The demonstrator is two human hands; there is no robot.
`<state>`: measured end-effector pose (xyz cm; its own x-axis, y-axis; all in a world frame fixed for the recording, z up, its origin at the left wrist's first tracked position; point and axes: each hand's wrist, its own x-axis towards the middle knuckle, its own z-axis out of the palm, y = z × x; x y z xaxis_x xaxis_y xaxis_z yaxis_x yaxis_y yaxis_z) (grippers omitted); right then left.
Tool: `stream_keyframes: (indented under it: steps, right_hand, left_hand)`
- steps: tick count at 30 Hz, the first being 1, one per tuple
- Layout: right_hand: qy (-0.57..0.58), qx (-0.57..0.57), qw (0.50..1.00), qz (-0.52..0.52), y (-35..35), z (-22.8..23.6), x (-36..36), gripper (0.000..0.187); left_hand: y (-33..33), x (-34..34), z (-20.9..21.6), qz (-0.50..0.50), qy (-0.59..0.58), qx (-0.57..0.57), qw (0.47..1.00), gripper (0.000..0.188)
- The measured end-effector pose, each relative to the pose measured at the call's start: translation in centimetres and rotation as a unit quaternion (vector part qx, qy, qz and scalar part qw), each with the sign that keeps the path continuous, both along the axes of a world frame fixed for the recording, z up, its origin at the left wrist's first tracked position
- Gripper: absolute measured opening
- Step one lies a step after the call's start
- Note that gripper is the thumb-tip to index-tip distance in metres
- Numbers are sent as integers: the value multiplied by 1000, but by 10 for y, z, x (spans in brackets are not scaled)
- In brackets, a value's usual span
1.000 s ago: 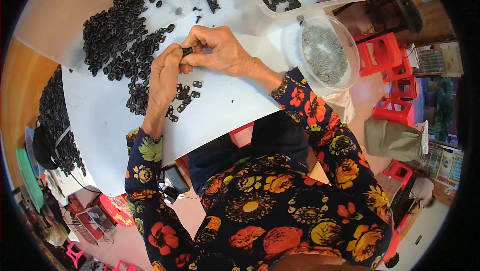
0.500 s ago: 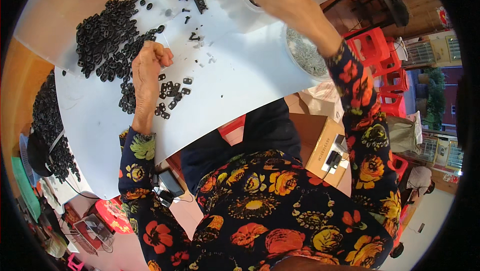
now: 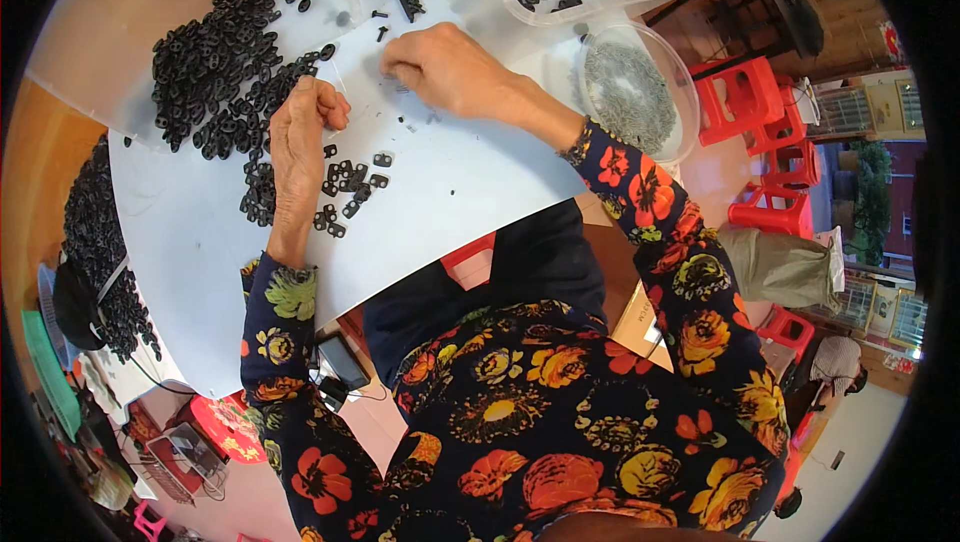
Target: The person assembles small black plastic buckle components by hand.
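My left hand [image 3: 300, 132] rests on the white table [image 3: 450, 157] with its fingers curled in; whatever they hold, if anything, is hidden. Just left of it spreads a big pile of small black oval plastic pieces [image 3: 215, 72]. Beside its wrist, on the right, lie several black two-holed pieces [image 3: 345, 185]. My right hand [image 3: 445, 67] is low over the table, fingertips pinched together and pointing left, near small black T-shaped pieces [image 3: 408, 0] and tiny clear bits [image 3: 430, 120]. Between its fingertips I cannot make out a thing.
At the far right of the table stands a clear round tub [image 3: 630, 87] of tiny pale parts. A clear plastic bin [image 3: 620, 7] at the back holds black ovals. More black pieces [image 3: 95, 232] are heaped at far left. Red stools [image 3: 740, 102] stand beyond, right.
My right hand has come back from over the clear bin, moving left and nearer, to the table's middle. The ovals in the bin now show. My left hand has barely moved.
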<state>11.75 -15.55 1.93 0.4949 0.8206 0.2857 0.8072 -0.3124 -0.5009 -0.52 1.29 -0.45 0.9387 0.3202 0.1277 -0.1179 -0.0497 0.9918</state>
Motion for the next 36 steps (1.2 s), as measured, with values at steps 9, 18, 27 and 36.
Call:
stream_keyframes:
  steps: [9, 18, 27, 36]
  right_hand:
    - [-115, -90, 989, 35, 12, 11, 2, 7]
    - [-211, -110, 968, 84, 24, 12, -6, 5]
    - [-34, -1, 999, 37, 21, 6, -2, 5]
    - [64, 213, 975, -3, 9, -20, -7, 12]
  left_hand:
    - [-3, 0, 6, 8, 31, 12, 999, 29]
    - [-1, 1, 1, 23, 0, 51, 998, 44]
    - [13, 7, 5, 95, -65, 341, 933, 9]
    - [19, 46, -4, 81, -106, 593, 794, 22]
